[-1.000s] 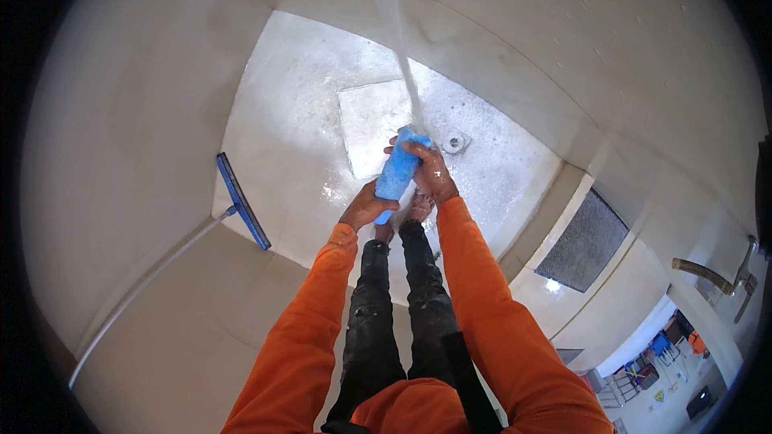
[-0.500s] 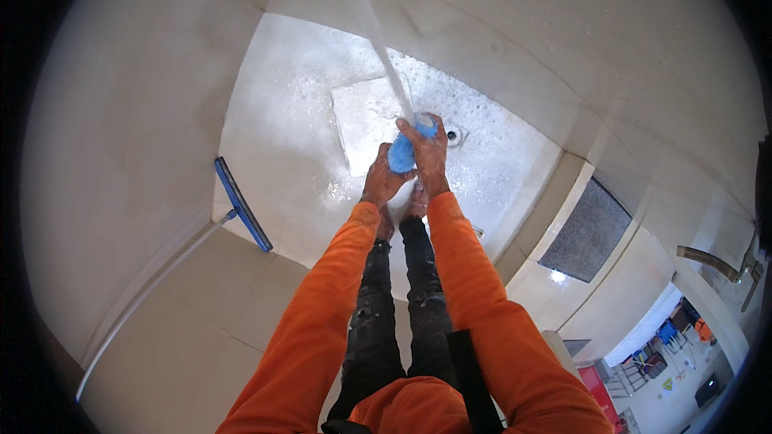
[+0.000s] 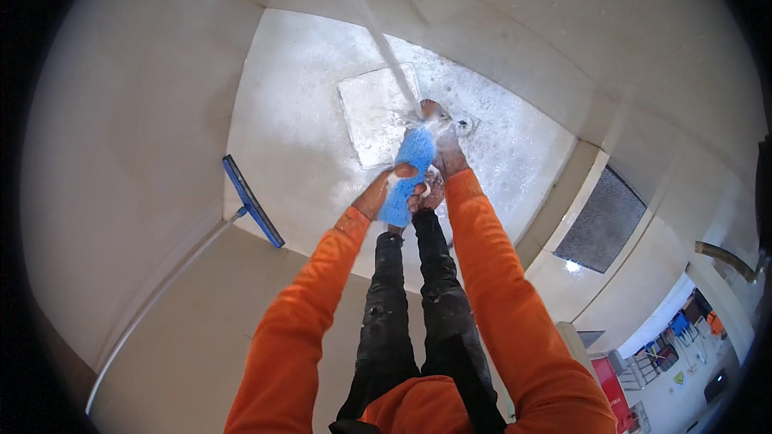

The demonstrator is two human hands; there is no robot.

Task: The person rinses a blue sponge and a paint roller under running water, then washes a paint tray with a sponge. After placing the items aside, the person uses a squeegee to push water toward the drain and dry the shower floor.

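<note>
Both my hands are on the blue fluffy microfibre cloth [image 3: 408, 173], held out in front of me above the wet pale shower floor [image 3: 297, 120]. My left hand [image 3: 384, 190] is closed around the cloth's lower end, thumb over the front. My right hand [image 3: 441, 142] grips the upper end, fingers wrapped shut on it. A stream of water [image 3: 378, 36] comes down from top centre and lands right where the cloth's top meets my right hand, splashing there. Cloth runs roughly vertical between the two hands, tilted slightly right at the top. Below it: a square pale floor tile panel [image 3: 376, 112] and a small round metal drain [image 3: 464, 122] just beside my right hand. A blue-bladed squeegee with a white handle [image 3: 252, 201] lies on the floor well to my left. A dark grey mat [image 3: 599, 221] sits outside the shower on the right.
</note>
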